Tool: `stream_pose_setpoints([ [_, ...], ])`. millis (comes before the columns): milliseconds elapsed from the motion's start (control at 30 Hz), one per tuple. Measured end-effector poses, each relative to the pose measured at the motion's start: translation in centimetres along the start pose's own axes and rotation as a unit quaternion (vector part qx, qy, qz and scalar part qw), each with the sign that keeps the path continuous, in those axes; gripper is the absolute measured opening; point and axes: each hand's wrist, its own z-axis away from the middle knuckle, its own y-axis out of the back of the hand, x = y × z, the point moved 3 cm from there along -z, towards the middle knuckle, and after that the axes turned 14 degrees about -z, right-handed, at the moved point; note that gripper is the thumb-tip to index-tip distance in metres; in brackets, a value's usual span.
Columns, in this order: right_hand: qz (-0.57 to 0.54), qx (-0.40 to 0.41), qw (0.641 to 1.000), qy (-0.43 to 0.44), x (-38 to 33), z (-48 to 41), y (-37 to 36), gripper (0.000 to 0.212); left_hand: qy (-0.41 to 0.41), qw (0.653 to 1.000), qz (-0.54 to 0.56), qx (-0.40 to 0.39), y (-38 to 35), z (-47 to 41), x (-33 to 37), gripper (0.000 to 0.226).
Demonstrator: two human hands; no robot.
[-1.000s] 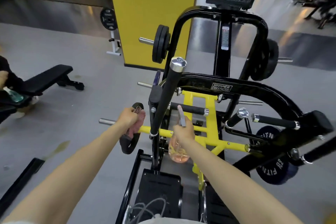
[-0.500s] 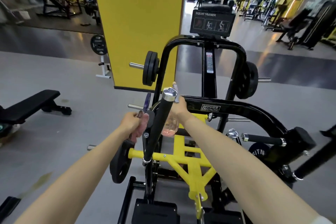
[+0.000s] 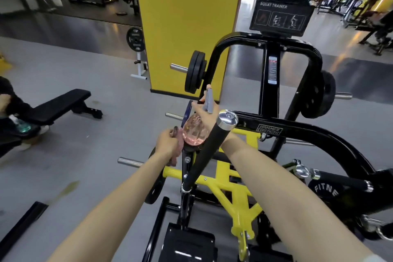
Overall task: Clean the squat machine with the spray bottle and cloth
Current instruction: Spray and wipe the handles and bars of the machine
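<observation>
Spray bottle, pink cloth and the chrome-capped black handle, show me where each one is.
spray bottle [image 3: 194, 132], head view, on its clear pink belly.
pink cloth [image 3: 180, 144], head view, on the fold just left of the bottle.
chrome-capped black handle [image 3: 205, 153], head view, midway along its black grip.

grey floor [image 3: 95, 144] carries squat machine [image 3: 270, 100], black bench [image 3: 61, 104], yellow pillar [image 3: 187, 27].

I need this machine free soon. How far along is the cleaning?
Nothing shows as finished: no wet or wiped patch is visible on the black-and-yellow squat machine. In hand: the right hand holds up the clear pink spray bottle; the left hand grips the pink cloth beside it. Probably left: wiping the chrome-capped black handle and yellow crossbars.
</observation>
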Motion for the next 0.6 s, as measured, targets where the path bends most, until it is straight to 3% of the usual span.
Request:
stream_pose_setpoints([
  [67,0.032,0.006,0.998,0.052,0.4,0.4,-0.5,0.019,-0.018,0.999,-0.039,0.019,-0.4,-0.5,-0.3,0.015],
  [167,0.058,-0.055,0.995,0.054,0.5,0.4,-2.2,0.063,-0.027,0.988,-0.143,0.047,-0.7,-1.0,-0.8,0.009],
  [233,0.059,-0.091,0.994,0.03,1.0,0.0,-2.8,0.079,-0.032,0.981,-0.185,0.049,-0.8,-1.4,-1.0,0.009],
  [367,0.099,-0.119,0.982,-0.11,12.4,-5.4,0.9,0.076,-0.062,0.971,-0.223,0.053,-0.5,-1.7,-0.7,0.011],
  [433,0.108,-0.129,0.978,-0.125,13.8,-5.5,1.5,0.076,-0.076,0.969,-0.23,0.049,-0.4,-1.8,-0.6,0.011],
  [500,0.127,-0.12,0.978,-0.113,10.5,-2.8,0.8,0.08,-0.083,0.967,-0.235,0.049,-0.4,-1.9,-0.7,0.012],
  [600,0.079,-0.131,0.982,-0.115,9.7,-2.0,0.4,0.082,-0.087,0.964,-0.245,0.048,-0.4,-1.8,-1.0,0.012],
])
